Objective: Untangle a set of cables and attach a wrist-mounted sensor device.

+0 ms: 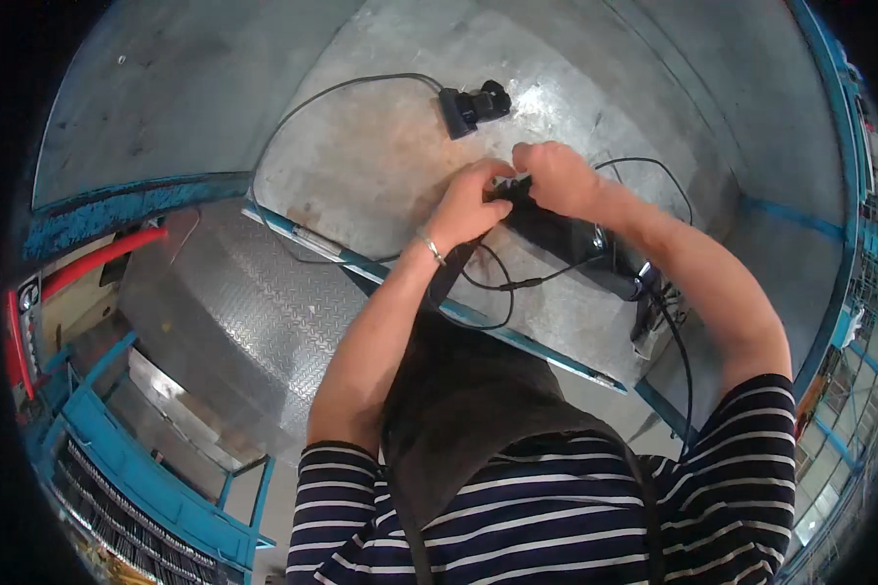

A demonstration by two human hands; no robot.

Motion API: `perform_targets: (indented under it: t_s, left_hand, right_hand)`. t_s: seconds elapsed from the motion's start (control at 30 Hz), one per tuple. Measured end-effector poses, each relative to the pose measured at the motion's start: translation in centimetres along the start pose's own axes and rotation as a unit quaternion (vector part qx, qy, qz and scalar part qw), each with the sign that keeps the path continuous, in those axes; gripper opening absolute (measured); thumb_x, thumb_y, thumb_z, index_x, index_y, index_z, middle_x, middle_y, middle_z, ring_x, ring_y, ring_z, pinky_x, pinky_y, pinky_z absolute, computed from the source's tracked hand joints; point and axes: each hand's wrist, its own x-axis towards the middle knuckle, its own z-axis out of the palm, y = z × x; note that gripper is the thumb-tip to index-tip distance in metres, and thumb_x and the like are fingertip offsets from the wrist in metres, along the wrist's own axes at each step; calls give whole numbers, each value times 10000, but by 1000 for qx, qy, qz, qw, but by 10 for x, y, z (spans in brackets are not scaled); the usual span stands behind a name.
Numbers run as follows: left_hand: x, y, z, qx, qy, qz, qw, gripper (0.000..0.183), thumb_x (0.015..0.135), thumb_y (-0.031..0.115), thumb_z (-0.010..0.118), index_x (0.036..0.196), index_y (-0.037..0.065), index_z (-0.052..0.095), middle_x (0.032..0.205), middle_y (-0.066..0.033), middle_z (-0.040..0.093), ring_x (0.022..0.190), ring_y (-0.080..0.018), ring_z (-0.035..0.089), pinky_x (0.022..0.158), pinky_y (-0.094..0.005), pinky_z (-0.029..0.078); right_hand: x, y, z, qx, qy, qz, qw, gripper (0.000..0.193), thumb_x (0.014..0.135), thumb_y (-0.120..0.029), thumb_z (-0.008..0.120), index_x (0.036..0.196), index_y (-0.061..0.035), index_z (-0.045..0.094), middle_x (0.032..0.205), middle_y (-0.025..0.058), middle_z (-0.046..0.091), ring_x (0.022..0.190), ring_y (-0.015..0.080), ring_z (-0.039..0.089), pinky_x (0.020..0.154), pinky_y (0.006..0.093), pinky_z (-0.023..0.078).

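My left hand [471, 203] and my right hand [554, 178] meet over a grey metal table [390, 166]. Both pinch a small black part [514, 188] at the end of a long black device [576, 244] that lies on the table. Thin black cables [517, 283] run from the device toward me and off the table edge. A silver bracelet [432, 250] sits on my left wrist. The part is mostly hidden by my fingers.
A black adapter block [473, 107] with a cable [322, 97] lies at the far side of the table. The table has a blue front edge [380, 268]. Below left are a chequer-plate floor [234, 312], blue racking [137, 468] and a red pipe [98, 258].
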Motion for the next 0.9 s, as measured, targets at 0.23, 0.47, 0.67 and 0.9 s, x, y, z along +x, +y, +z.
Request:
perform_targets:
  t_s: [0.23,0.47,0.67,0.9]
  left_hand:
    - [26,29,-10,-29,-175,-82,981,394,871,234,628,1182,-6,588,974,-74,648,918,-144,587,825,-299,472]
    - [-7,2,-42,-48,-179,-233,955,445,930,381,528,1148,-4,577,923,-51,621,802,-137,573,733,-287,477]
    - [-81,5,-50,22,-191,-221,956,507,846,255,678,1217,-55,523,997,-100,615,812,-142,587,779,-277,483]
    - [-132,19,-75,301,-200,-84,929,311,696,88,698,974,-24,614,815,-120,605,731,-265,592,669,-350,476]
  right_hand:
    - [-7,55,-73,-151,23,22,988,70,693,-35,576,727,18,607,798,219,631,790,388,624,710,464,497]
    - [-88,112,-111,9,-42,249,968,160,708,-68,583,828,11,653,716,195,639,688,312,637,639,406,516]
    - [-133,111,-52,159,115,317,928,256,752,-133,662,962,11,640,796,183,661,697,271,650,633,385,523]
    - [-262,116,-49,243,273,333,869,288,786,-93,617,1049,24,629,839,115,670,684,190,652,641,302,518]
